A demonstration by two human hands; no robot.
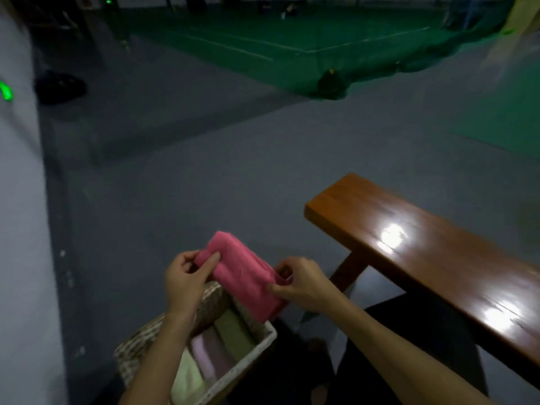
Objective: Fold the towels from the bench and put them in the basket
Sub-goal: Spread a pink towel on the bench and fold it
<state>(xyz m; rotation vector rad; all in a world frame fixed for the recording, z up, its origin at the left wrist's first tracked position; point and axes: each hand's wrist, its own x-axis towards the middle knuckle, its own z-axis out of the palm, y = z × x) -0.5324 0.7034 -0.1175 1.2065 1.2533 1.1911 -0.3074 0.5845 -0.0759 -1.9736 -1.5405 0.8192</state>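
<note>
Pink folded towel (244,276) sits in both my grips, left hand (184,280) pinching its far end, right hand (301,283) curled on its near side. Its long axis slants far-left to near-right above the wicker basket (210,302), beside the bench (409,235) end; grey floor (204,185) lies open beyond.

Woven basket (214,299) apparently on floor (204,176)

Grey floor (204,159); green court (263,48) with white lines beyond; dark bag (60,86) far left by pale wall (17,200).
</note>
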